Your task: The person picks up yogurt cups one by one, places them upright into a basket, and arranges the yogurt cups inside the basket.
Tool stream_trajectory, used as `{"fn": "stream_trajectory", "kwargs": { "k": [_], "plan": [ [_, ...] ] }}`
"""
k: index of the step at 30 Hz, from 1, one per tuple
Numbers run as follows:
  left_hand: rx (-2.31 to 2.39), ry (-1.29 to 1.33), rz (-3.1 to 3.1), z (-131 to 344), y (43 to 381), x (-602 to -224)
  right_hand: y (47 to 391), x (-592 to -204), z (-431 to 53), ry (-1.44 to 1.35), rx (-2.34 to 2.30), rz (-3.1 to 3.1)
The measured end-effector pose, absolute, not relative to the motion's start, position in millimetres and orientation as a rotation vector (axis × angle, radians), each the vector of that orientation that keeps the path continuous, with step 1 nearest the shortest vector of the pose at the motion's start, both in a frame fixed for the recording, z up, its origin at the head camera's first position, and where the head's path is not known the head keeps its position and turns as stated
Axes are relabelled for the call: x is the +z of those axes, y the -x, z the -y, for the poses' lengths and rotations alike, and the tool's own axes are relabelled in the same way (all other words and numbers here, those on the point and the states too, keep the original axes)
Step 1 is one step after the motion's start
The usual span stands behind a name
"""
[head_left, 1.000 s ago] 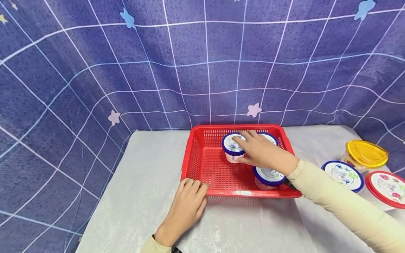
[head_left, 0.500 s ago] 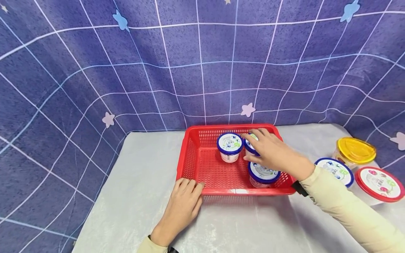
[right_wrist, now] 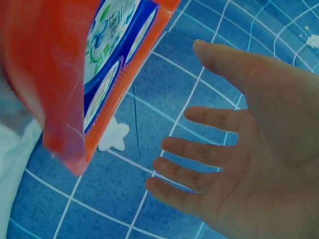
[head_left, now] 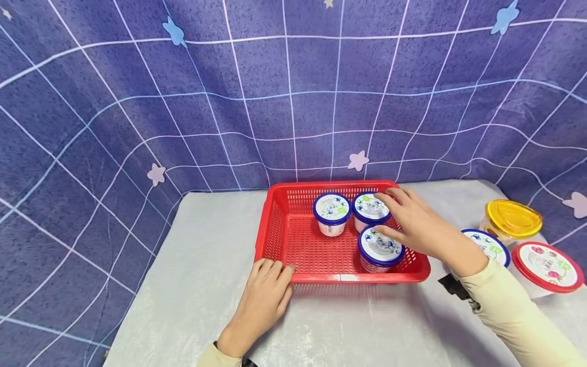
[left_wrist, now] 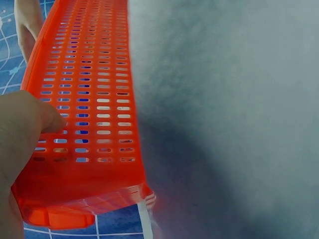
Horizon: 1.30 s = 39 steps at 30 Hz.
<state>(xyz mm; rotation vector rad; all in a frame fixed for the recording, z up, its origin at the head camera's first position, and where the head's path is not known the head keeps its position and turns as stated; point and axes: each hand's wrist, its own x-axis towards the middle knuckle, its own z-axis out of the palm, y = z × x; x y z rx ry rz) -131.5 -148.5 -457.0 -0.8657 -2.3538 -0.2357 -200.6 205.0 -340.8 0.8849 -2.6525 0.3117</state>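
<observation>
A red plastic basket [head_left: 339, 278] stands on the table with three blue-lidded tubs in it. One tub [head_left: 332, 209] is at the back middle, a second tub [head_left: 369, 208] is just right of it, and a third tub [head_left: 380, 247] sits in front. My left hand [head_left: 266, 293] grips the basket's front-left rim, fingers over the edge and thumb [left_wrist: 52, 119] against the outer wall in the left wrist view. Over the basket's right side hovers my right hand [head_left: 419, 227], fingers spread. The right wrist view shows the right palm [right_wrist: 269, 149] holding nothing.
To the right of the basket stand a yellow-lidded container [head_left: 513, 218], another blue-lidded tub [head_left: 492, 248] partly behind the right arm, and a larger red-lidded tub [head_left: 548, 267]. A blue gridded curtain [head_left: 257, 117] hangs behind the grey-white table [head_left: 183, 295].
My right hand has let go of the tubs and drawn back to the right, baring the back-right tub's lid. The left hand stays on the rim. The head view has shifted slightly.
</observation>
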Motion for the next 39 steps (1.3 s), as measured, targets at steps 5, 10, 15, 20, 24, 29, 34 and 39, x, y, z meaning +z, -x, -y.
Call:
{"fn": "stream_trajectory", "kwargs": {
  "k": [5, 10, 15, 20, 24, 29, 34, 39],
  "plan": [
    [-0.227, 0.858, 2.361, 149, 130, -458, 195, -344, -214, -0.861, 0.343, 2.624],
    [-0.235, 0.857, 2.361, 150, 130, -458, 190, -348, -222, -0.809, 0.347, 2.654],
    [-0.213, 0.851, 2.376, 151, 130, -459, 186, -353, -229, -0.765, 0.376, 2.670],
    [-0.210, 0.854, 2.374, 151, 130, -459, 180, -360, -238, -0.737, 0.413, 2.666],
    [-0.221, 0.853, 2.367, 150, 129, -459, 177, -365, -247, -0.675, 0.427, 2.695],
    [-0.246, 0.857, 2.346, 150, 130, -460, 174, -370, -260, -0.593, 0.440, 2.729],
    [-0.249, 0.858, 2.334, 149, 130, -459, 171, -371, -273, -0.507, 0.418, 2.751],
    [-0.222, 0.859, 2.347, 149, 131, -457, 170, -370, -287, -0.375, 0.374, 2.822]
  ]
}}
